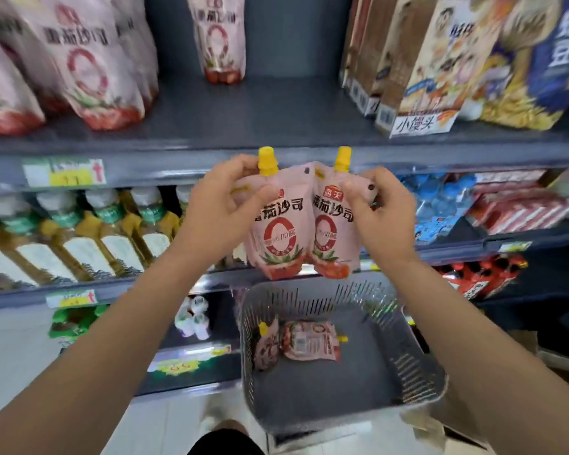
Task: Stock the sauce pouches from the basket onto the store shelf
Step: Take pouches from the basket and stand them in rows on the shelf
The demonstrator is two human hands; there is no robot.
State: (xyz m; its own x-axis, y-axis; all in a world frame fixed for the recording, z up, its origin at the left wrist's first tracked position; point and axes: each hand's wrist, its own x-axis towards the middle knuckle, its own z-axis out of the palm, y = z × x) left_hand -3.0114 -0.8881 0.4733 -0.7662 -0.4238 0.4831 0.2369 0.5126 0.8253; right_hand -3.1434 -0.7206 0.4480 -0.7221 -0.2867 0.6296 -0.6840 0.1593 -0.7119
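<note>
Two pink sauce pouches with yellow caps hang upright side by side in front of the shelf edge. My left hand point(224, 205) grips the left pouch point(278, 238) near its spout. My right hand point(375, 215) grips the right pouch point(329, 238) at its top corner. Below them stands a grey slotted basket point(418, 366) with two more pouches point(306, 341) lying at its back left. On the grey upper shelf point(260, 116), several matching pouches point(89, 67) stand at the left and one pouch point(220, 37) stands at the back centre.
Brown and blue snack boxes point(440, 67) fill the right of the upper shelf. Bottles with green caps point(89, 238) line the shelf below at the left, blue and red packs point(473, 205) at the right. A bare stretch of upper shelf lies between the pouches and the boxes.
</note>
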